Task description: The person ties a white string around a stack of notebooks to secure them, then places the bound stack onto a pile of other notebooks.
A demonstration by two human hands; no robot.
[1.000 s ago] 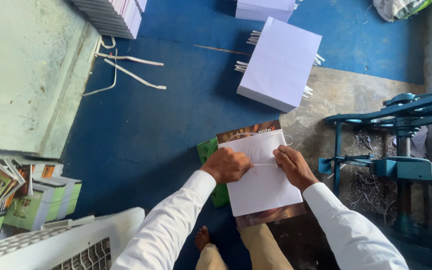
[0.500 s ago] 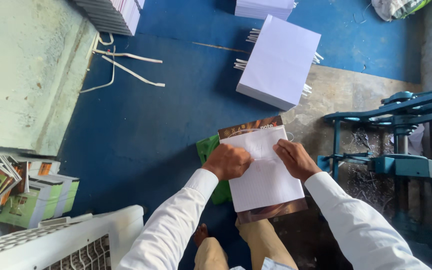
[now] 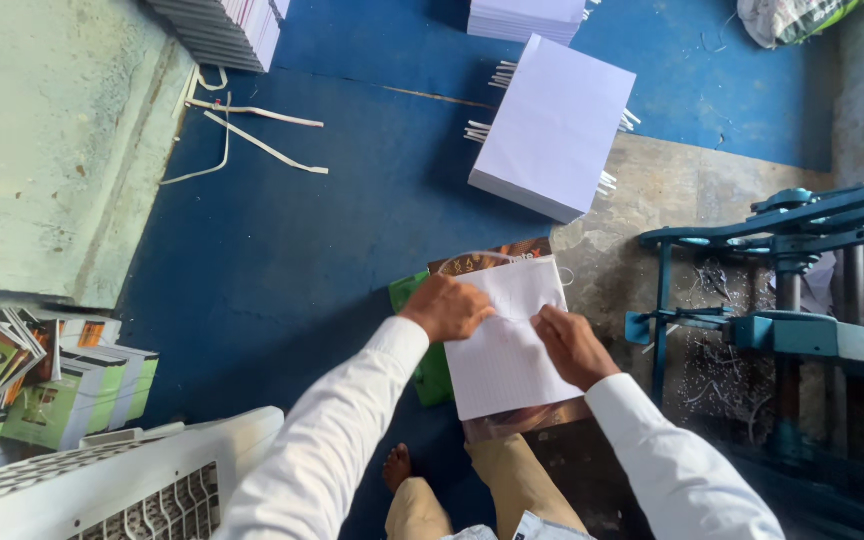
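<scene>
Two hands work on a ruled white sheet stack (image 3: 508, 345) lying on a brown cover (image 3: 492, 260) over the blue floor (image 3: 282, 270). Left hand (image 3: 447, 308) has its fingers curled, pressing the stack's upper left edge; right hand (image 3: 572, 345) lies flat with fingers together on its right side (both sleeves white). A larger white paper stack (image 3: 552, 125) sits well apart, beyond them.

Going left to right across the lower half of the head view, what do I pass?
Stacks of green-covered booklets → white slatted plastic crate → left hand → white ruled paper sheets → right hand → blue metal machine frame.
</scene>
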